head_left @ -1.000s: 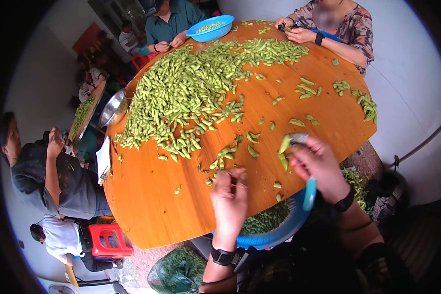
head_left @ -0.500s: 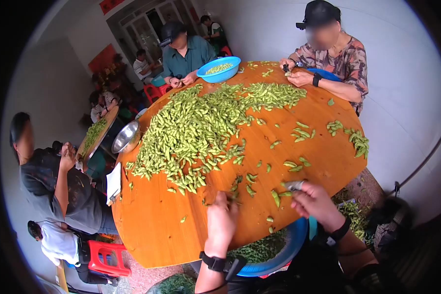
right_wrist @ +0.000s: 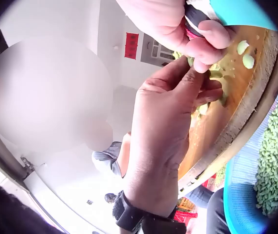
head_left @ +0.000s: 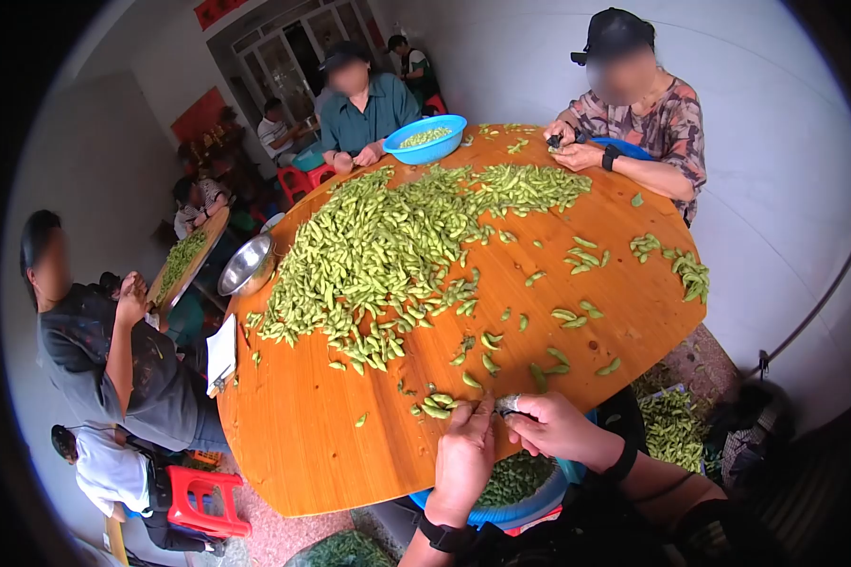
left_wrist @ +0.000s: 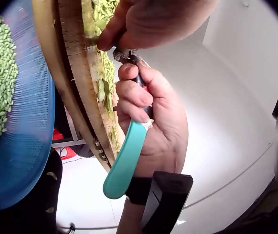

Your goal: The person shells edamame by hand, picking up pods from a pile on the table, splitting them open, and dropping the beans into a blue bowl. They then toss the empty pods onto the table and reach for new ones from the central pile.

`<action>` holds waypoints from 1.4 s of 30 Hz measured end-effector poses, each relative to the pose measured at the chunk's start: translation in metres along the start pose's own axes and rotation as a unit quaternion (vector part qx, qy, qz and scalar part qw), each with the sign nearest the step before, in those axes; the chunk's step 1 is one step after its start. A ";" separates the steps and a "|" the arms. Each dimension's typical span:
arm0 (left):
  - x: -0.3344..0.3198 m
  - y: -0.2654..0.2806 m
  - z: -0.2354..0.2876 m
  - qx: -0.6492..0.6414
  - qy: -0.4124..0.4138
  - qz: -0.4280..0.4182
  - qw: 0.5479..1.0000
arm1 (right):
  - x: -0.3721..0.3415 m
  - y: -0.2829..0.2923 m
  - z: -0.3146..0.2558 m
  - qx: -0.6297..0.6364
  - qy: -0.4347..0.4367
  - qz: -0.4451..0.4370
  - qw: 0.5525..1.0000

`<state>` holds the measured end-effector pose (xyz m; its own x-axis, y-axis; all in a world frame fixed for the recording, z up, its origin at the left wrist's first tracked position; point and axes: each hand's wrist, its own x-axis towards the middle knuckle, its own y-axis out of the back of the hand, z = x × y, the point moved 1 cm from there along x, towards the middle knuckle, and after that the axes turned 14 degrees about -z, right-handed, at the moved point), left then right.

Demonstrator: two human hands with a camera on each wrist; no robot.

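Since the earlier frame, the right hand (head_left: 560, 430) has moved leftward to meet the left hand (head_left: 466, 458) at the lower centre of the head view. The right hand's fingers curl round a teal-handled tool (left_wrist: 125, 161); the left pinches a green pod (right_wrist: 191, 62) there. The pod pile (head_left: 369, 255) lies across the upper middle of the table (head_left: 321, 444). A blue basket (left_wrist: 34, 161) of beans fills the left wrist view's left side.

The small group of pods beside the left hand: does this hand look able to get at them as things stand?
Probably yes: the group of pods lies close by, with nothing between, though the left hand seems to be pinching another pod.
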<state>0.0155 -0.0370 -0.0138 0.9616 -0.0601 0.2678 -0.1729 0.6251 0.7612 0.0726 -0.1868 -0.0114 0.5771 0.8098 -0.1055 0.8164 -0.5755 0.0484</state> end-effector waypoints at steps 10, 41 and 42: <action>-0.003 0.000 -0.001 -0.094 0.052 -0.022 0.994 | -0.009 0.001 -0.002 -0.041 -0.019 -0.018 0.999; 0.002 -0.004 -0.030 -0.509 0.091 -0.083 0.852 | 0.005 0.002 -0.011 0.079 0.007 0.051 0.995; 0.001 -0.006 -0.032 -0.477 0.088 -0.073 0.871 | 0.005 0.003 -0.014 0.091 0.007 0.046 0.995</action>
<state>0.0248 -0.0154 -0.0369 0.9908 -0.1256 0.0508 0.1294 0.9883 -0.0803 0.0784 -0.1826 0.0024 0.6509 0.7533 -0.0942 0.7432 -0.6576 -0.1233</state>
